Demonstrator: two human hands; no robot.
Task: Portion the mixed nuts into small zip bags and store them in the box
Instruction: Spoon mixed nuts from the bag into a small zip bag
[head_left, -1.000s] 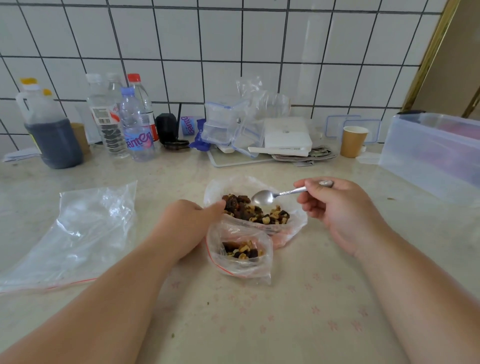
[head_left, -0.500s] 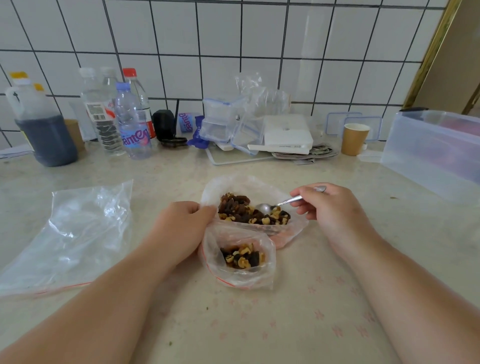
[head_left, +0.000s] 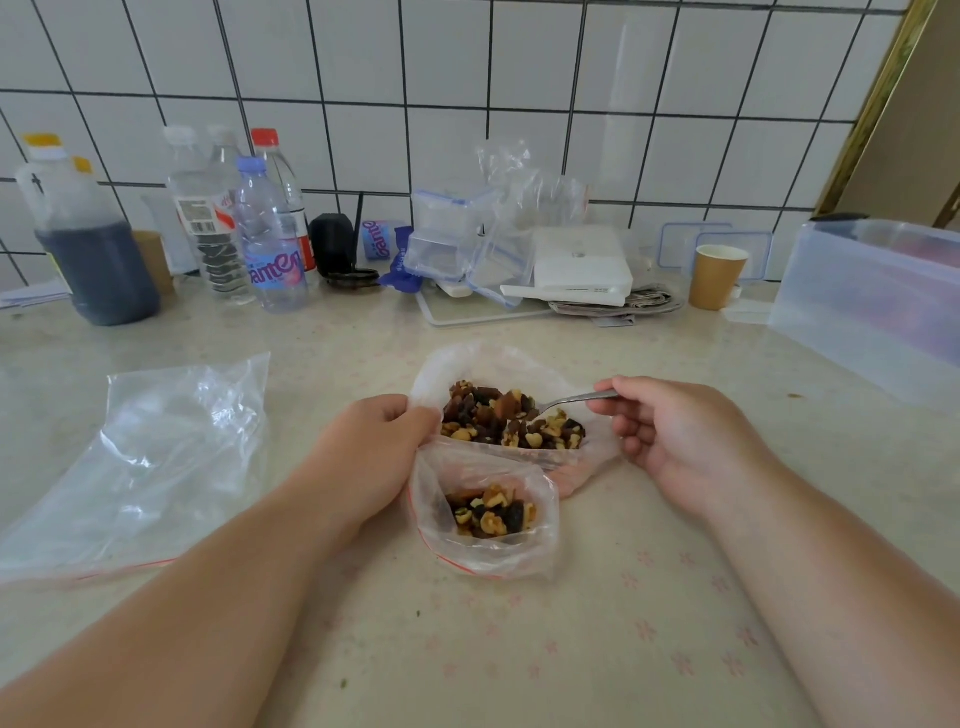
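A large clear bag (head_left: 467, 364) of mixed nuts (head_left: 511, 421) lies open at the middle of the counter. Right in front of it stands a small zip bag (head_left: 488, 551) with a red seal line and a little heap of nuts inside. My left hand (head_left: 369, 452) grips the rims of both bags at their left side. My right hand (head_left: 680, 441) pinches the handle of a metal spoon (head_left: 576, 399), whose bowl is dug into the nuts of the large bag. The translucent storage box (head_left: 872, 301) stands at the far right.
A pile of empty clear zip bags (head_left: 150, 467) lies at the left. Along the tiled wall stand a dark-liquid jug (head_left: 88, 249), several water bottles (head_left: 270, 244), stacked clear containers (head_left: 452, 239), a white box (head_left: 582, 265) and a paper cup (head_left: 719, 275).
The spoon has gone down from above the large bag into its nuts. My left hand has shifted slightly and holds the bag rims wider open.
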